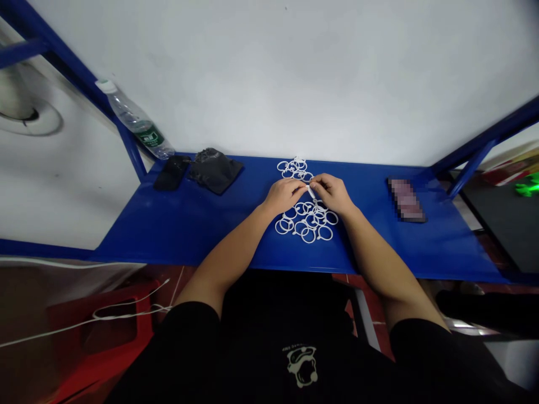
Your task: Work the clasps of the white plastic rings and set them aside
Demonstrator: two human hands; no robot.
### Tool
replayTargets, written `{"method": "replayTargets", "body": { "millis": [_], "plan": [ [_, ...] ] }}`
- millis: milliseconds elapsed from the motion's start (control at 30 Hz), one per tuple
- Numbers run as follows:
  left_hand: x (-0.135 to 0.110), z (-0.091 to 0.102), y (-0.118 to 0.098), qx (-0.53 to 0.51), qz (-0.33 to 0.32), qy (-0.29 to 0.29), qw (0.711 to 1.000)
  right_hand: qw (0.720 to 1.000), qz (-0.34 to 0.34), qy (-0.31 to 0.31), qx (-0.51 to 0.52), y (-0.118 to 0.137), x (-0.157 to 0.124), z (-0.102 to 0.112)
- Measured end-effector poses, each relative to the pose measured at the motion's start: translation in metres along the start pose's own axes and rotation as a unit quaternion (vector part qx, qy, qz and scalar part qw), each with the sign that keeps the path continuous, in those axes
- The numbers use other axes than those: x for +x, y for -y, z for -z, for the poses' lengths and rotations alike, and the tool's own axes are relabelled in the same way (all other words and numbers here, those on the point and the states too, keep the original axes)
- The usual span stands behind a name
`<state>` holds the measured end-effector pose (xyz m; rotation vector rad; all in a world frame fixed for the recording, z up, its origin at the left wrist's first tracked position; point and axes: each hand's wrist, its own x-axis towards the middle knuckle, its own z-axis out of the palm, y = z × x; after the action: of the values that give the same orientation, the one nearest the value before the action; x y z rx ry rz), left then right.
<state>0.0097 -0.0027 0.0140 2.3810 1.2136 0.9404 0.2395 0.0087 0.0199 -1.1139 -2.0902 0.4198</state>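
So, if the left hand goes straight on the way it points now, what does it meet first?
Probably the small white piece, then the right hand just beyond it; exact depth between them is unclear.

White near rings and fewer far rings are overlapping on the blue worktop; a slender white piece is slanting between them.

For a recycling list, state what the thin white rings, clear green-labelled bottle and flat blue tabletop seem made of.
Thin white rings: probably satin plastic, evenly coloured and cleanly rounded. Clear green-labelled bottle: likely glossy plastic, transparent with highlights. Flat blue tabletop: smooth, softly shiny, perhaps painted metal; coated board remains possible.
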Motion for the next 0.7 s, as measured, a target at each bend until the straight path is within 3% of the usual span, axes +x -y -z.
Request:
{"method": "replayTargets", "body": {
  "millis": [100, 200, 300, 433, 567, 700],
  "plan": [
    [-0.001, 0.001, -0.004, -0.01, -0.002, 0.042, 0.999, 0.998, -0.013, -0.038, -0.056, -0.019, 0.001, 0.004],
    [-0.003, 0.001, -0.006, -0.022, -0.025, 0.099, 0.995, 0.996, -0.031, -0.003, -0.088, -0.035, 0.001, 0.004],
    [-0.003, 0.001, -0.007, -0.026, -0.049, 0.12, 0.991, 0.993, -0.039, 0.043, -0.103, -0.042, 0.0, -0.001],
    [-0.002, 0.0, -0.003, -0.006, -0.057, 0.112, 0.992, 0.99, -0.041, 0.067, -0.12, -0.045, -0.001, -0.007],
    [0.001, -0.003, 0.001, 0.046, -0.006, 0.091, 0.995, 0.992, -0.022, 0.056, -0.111, -0.039, 0.0, -0.004],
    [0.002, -0.004, 0.003, 0.027, 0.039, 0.061, 0.997, 0.997, 0.004, 0.046, -0.068, -0.022, 0.001, 0.0]
  ]
}}
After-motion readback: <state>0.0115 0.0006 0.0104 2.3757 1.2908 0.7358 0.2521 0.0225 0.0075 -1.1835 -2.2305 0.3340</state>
